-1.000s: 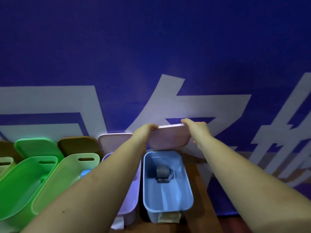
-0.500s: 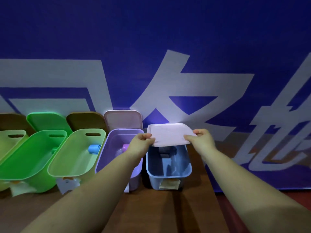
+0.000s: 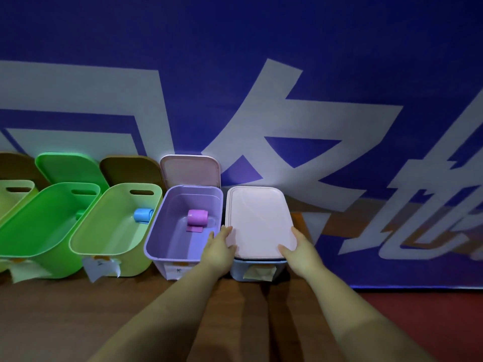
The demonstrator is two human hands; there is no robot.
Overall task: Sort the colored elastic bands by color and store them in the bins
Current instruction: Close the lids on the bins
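A pale pink lid [image 3: 258, 220] lies flat on top of the blue bin [image 3: 257, 267] at the right end of the row. My left hand [image 3: 219, 244] presses on the lid's near left edge and my right hand [image 3: 300, 246] on its near right edge. What the blue bin holds is hidden under the lid. To its left the open purple bin [image 3: 162, 246] contains a rolled purple band [image 3: 197, 219]. A rolled blue band [image 3: 142, 215] sits in the light green bin [image 3: 86, 244].
A bright green bin [image 3: 31, 231] and another light green bin [image 3: 15, 194] continue the row to the left. Lids lean against the blue banner wall [image 3: 261, 61] behind the bins, among them a pink lid [image 3: 189, 169]. Paper labels hang from the bins' fronts. The bins stand on a wooden surface [image 3: 65, 322].
Both hands brought the pink lid down from the wall behind and set it flat on the blue bin, covering the band inside. The view has tilted downward.
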